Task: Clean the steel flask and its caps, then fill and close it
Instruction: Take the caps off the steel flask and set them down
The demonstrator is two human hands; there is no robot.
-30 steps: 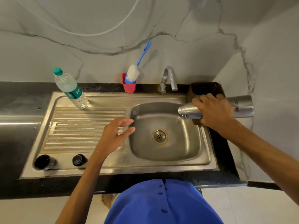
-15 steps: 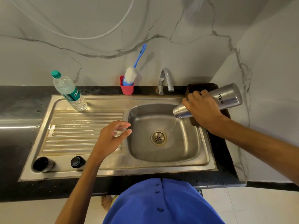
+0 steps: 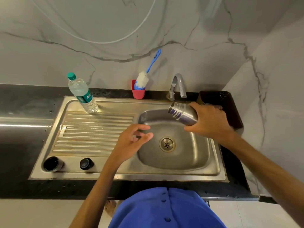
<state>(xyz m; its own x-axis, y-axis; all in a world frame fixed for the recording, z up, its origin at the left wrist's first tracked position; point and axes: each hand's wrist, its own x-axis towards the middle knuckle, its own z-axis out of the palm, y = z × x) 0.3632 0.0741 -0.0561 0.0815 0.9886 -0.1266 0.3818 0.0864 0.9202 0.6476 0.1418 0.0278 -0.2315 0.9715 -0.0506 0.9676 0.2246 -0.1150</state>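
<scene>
While the right hand grips the uncapped, ribbed-necked steel flask tilted, the left hand hangs loosely curled.

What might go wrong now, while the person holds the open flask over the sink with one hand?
1. Only the right hand grips the steel flask, tilted above the sink; if it is wet it may slip and dent. The left hand holds nothing.
2. The two caps sit near the sink's front rim; an arm might knock them off.
3. The plastic bottle stands on the ribbed drainboard and could topple.
</scene>
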